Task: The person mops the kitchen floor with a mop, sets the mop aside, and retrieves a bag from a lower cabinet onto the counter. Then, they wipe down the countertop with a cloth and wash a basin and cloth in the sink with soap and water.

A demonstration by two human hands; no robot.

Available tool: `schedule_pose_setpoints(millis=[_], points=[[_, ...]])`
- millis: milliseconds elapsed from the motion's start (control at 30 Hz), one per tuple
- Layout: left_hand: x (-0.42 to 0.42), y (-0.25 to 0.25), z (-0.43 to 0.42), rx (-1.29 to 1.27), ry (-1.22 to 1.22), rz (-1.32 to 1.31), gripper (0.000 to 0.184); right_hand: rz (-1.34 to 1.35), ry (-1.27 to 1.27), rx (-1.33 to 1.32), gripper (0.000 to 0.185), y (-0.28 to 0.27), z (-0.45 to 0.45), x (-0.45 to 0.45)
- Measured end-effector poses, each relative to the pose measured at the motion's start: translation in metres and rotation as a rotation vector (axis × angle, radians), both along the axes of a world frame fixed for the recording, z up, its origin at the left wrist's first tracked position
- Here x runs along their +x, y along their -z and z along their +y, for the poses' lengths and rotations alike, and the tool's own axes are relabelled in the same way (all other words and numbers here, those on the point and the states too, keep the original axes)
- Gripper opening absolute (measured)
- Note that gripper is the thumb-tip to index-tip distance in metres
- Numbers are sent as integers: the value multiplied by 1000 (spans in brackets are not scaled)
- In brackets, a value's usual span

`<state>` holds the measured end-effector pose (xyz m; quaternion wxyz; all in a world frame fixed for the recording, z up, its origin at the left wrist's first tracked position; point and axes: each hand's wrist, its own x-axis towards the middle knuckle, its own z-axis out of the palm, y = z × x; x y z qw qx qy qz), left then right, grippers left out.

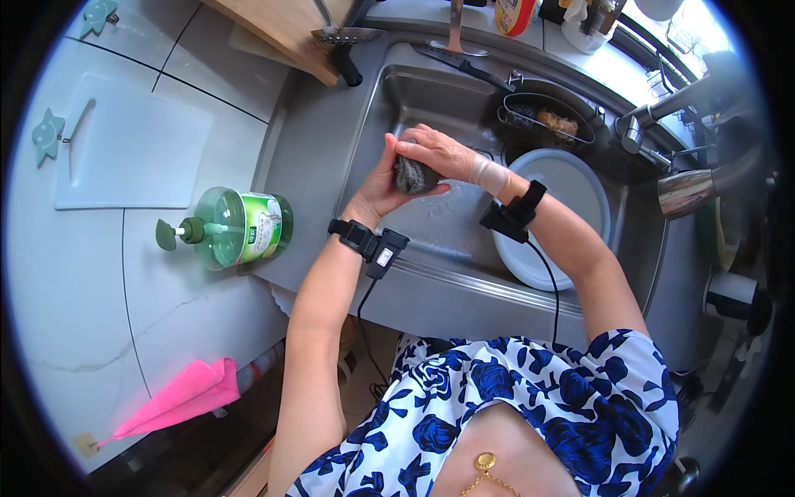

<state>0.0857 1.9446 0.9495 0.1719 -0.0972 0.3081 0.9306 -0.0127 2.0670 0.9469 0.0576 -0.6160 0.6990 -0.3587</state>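
Observation:
Over the left part of the metal sink [447, 232], my left hand [383, 184] and my right hand [436, 154] hold a dark grey, rough-looking scrubber [411, 176] between them. My left hand cups it from the left and below, with the thumb up. From the right, my right hand lies over its top, fingers bent round it. Part of the scrubber is hidden by the fingers. A large white round basin [571, 199] stands in the sink under my right forearm.
Left of the sink stands a green soap pump bottle [248, 228]. A wire caddy [517, 112] with a yellowish sponge [557, 124] hangs at the sink's back. A knife [468, 68] lies on the back rim; the faucet [642, 128] is at right. A pink cloth [182, 398] hangs lower left.

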Motion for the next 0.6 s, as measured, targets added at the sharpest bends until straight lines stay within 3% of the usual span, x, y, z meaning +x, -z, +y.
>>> schedule_pose_setpoints(millis=[33,67,200,300,333,433,600], points=[[0,3,-6,-13,47,15,75,231,-9,-52,47,2,-2,-1],[-2,9,-15,-28,95,31,75,263,-27,-75,40,-1,-1,-2],[0,17,-26,48,176,75,75,119,-114,103,25,-17,-6,-5],[7,-4,-18,39,171,104,66,-22,-163,172,23,-18,-9,-11],[5,-5,-17,-11,191,77,59,-569,12,408,24,-22,-13,-11],[0,-8,-14,-191,239,-29,38,191,-49,131,28,-5,-13,-13],[-17,-12,-6,-570,231,-164,14,269,89,325,34,21,-24,-20]])
